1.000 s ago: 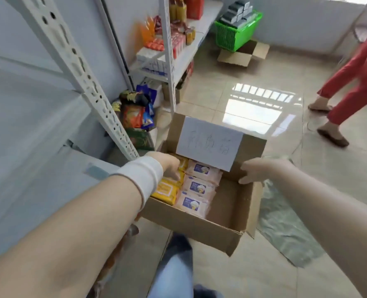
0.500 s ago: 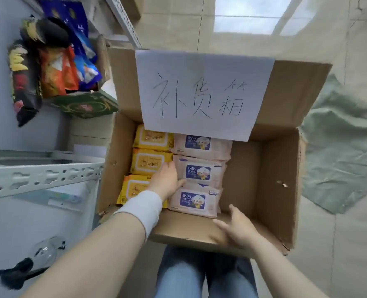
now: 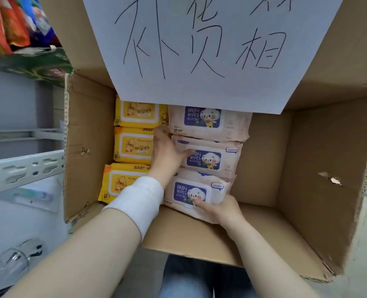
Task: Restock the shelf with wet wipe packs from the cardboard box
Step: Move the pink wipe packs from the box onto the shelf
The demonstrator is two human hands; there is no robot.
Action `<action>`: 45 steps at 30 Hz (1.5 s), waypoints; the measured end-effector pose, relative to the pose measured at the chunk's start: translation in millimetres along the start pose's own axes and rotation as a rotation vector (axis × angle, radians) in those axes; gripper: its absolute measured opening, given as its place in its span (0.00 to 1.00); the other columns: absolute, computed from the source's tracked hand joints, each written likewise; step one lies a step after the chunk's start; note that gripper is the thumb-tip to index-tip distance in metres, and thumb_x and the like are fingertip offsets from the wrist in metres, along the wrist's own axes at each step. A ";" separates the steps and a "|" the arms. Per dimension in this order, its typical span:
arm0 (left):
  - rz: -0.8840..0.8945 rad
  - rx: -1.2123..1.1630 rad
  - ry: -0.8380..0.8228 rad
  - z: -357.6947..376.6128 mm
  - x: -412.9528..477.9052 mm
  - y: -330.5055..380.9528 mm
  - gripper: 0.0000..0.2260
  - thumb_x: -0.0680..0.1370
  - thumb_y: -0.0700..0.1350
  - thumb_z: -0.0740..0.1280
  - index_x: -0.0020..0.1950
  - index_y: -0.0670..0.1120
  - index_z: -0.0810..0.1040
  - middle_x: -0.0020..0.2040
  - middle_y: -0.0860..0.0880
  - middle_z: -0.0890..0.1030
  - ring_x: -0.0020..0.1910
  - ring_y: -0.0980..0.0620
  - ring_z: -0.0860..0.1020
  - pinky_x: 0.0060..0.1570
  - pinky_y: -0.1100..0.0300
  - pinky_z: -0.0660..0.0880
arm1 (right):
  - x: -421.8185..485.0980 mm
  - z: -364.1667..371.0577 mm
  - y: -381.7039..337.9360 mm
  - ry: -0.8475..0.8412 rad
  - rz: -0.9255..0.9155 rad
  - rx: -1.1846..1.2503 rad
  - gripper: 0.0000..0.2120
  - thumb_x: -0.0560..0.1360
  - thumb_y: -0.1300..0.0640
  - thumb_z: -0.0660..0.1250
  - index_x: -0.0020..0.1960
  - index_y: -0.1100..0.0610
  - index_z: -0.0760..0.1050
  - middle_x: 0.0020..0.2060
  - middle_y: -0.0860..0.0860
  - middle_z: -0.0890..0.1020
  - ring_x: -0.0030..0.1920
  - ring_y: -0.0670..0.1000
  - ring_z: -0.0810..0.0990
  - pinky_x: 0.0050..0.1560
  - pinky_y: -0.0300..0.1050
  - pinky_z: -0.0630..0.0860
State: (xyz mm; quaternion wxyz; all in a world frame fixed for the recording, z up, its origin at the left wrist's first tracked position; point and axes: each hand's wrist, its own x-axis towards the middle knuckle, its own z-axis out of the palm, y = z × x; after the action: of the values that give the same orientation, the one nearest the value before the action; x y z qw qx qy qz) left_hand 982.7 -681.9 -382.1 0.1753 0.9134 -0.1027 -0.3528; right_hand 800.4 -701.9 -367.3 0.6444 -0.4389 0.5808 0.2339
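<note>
An open cardboard box (image 3: 303,160) fills the view, with a white handwritten paper sign (image 3: 210,46) on its far flap. Inside lie three yellow wipe packs (image 3: 133,145) in a left column and three pink wipe packs in a right column. My left hand (image 3: 167,155), with a white wristband, grips the left end of the middle pink pack (image 3: 217,158), thumb on top. My right hand (image 3: 221,209) grips the near edge of the nearest pink pack (image 3: 191,192), thumb on its front. The farthest pink pack (image 3: 210,121) lies partly under the sign.
A white slotted metal shelf rail (image 3: 23,171) runs at the left, with grey shelf boards behind it. Colourful snack bags (image 3: 10,24) sit at the top left. The box's right half holds nothing. Blue jeans (image 3: 199,280) show below the box.
The camera has moved much closer to the box. My left hand shifted from the yellow packs onto the middle pink pack. My right hand went from the box's near edge into the box, onto the nearest pink pack.
</note>
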 end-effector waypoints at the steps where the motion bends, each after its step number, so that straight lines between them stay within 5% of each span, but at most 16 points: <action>1: -0.015 -0.015 -0.042 -2.2 -1.8 0.4 0.36 0.64 0.48 0.78 0.63 0.43 0.61 0.60 0.43 0.75 0.58 0.45 0.75 0.50 0.60 0.70 | -1.7 -2.4 -1.1 0.001 -0.006 0.019 0.14 0.63 0.54 0.78 0.44 0.47 0.77 0.48 0.48 0.84 0.47 0.48 0.81 0.52 0.43 0.76; 4: -0.052 0.070 -0.198 -4.3 -3.7 -0.4 0.29 0.66 0.50 0.76 0.61 0.41 0.69 0.58 0.42 0.79 0.56 0.44 0.78 0.48 0.57 0.73 | -10.6 -19.4 0.0 -0.004 0.002 0.008 0.14 0.62 0.52 0.79 0.45 0.48 0.79 0.47 0.48 0.85 0.49 0.50 0.82 0.55 0.48 0.78; 9: -0.017 0.189 -0.214 14.1 -7.6 3.6 0.35 0.66 0.55 0.75 0.66 0.41 0.66 0.66 0.41 0.73 0.65 0.41 0.71 0.62 0.50 0.70 | -12.6 -61.0 13.3 0.030 0.027 0.046 0.12 0.61 0.52 0.79 0.39 0.47 0.79 0.37 0.39 0.83 0.41 0.41 0.82 0.39 0.36 0.76; 15: -0.100 -0.065 -0.242 18.5 -16.3 -0.1 0.23 0.68 0.50 0.74 0.57 0.42 0.72 0.58 0.43 0.79 0.57 0.43 0.77 0.48 0.59 0.70 | -28.3 -98.7 24.5 0.020 0.069 0.123 0.17 0.61 0.57 0.79 0.49 0.54 0.81 0.42 0.48 0.86 0.44 0.49 0.84 0.44 0.42 0.80; 19: -0.078 -0.185 -0.378 9.7 -25.2 0.3 0.20 0.73 0.45 0.70 0.63 0.40 0.72 0.61 0.40 0.78 0.60 0.42 0.75 0.61 0.49 0.72 | -53.8 -119.7 31.4 0.077 0.069 0.162 0.15 0.63 0.58 0.78 0.48 0.55 0.81 0.41 0.48 0.86 0.43 0.48 0.84 0.37 0.37 0.79; 23: 0.027 -0.206 -0.354 5.3 -40.0 9.7 0.16 0.77 0.44 0.65 0.63 0.40 0.74 0.62 0.40 0.78 0.61 0.43 0.75 0.61 0.53 0.71 | -81.2 -135.4 39.7 0.135 0.025 0.186 0.13 0.61 0.57 0.79 0.44 0.54 0.81 0.34 0.43 0.86 0.32 0.42 0.84 0.26 0.32 0.76; 27: 0.143 -0.310 -0.319 -0.9 -67.2 12.1 0.14 0.78 0.43 0.63 0.63 0.42 0.73 0.61 0.43 0.78 0.59 0.49 0.75 0.56 0.62 0.67 | -101.4 -139.6 40.8 0.106 -0.016 0.200 0.27 0.54 0.53 0.79 0.52 0.56 0.80 0.45 0.51 0.86 0.45 0.52 0.85 0.43 0.45 0.81; 30: 0.107 -0.453 -0.215 -13.5 -89.0 5.6 0.11 0.79 0.44 0.62 0.60 0.44 0.71 0.53 0.46 0.77 0.52 0.53 0.73 0.53 0.60 0.68 | -117.0 -142.2 32.8 0.067 -0.060 0.225 0.35 0.50 0.51 0.79 0.56 0.56 0.78 0.50 0.53 0.84 0.51 0.56 0.82 0.52 0.53 0.80; 35: 0.008 -0.689 0.029 -67.3 -141.9 -17.9 0.13 0.78 0.48 0.63 0.60 0.44 0.73 0.48 0.49 0.81 0.41 0.61 0.79 0.34 0.71 0.74 | -155.3 -144.9 19.2 -0.052 -0.204 0.187 0.29 0.56 0.56 0.77 0.56 0.59 0.78 0.50 0.56 0.85 0.50 0.57 0.83 0.50 0.53 0.81; 40: 0.052 -0.979 0.248 -161.2 -257.2 -25.1 0.13 0.78 0.47 0.63 0.62 0.46 0.72 0.56 0.46 0.80 0.54 0.49 0.80 0.51 0.49 0.78 | -241.9 -131.0 -1.1 -0.233 -0.371 0.096 0.26 0.61 0.56 0.76 0.58 0.58 0.78 0.54 0.57 0.83 0.53 0.58 0.82 0.54 0.58 0.79; 45: 0.152 -1.058 0.506 -271.3 -381.2 -53.9 0.08 0.79 0.46 0.62 0.58 0.52 0.74 0.52 0.53 0.82 0.51 0.53 0.82 0.41 0.55 0.80 | -338.2 -95.6 -22.4 -0.394 -0.511 -0.060 0.26 0.62 0.51 0.76 0.58 0.55 0.77 0.51 0.54 0.84 0.48 0.53 0.85 0.37 0.44 0.81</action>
State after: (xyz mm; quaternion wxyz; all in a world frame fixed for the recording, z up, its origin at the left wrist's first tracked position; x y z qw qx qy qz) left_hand 892.5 -446.5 15.8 0.6507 0.7478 0.0671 -0.1136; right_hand 693.7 -722.8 -32.4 0.7691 -0.5358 0.3085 0.1620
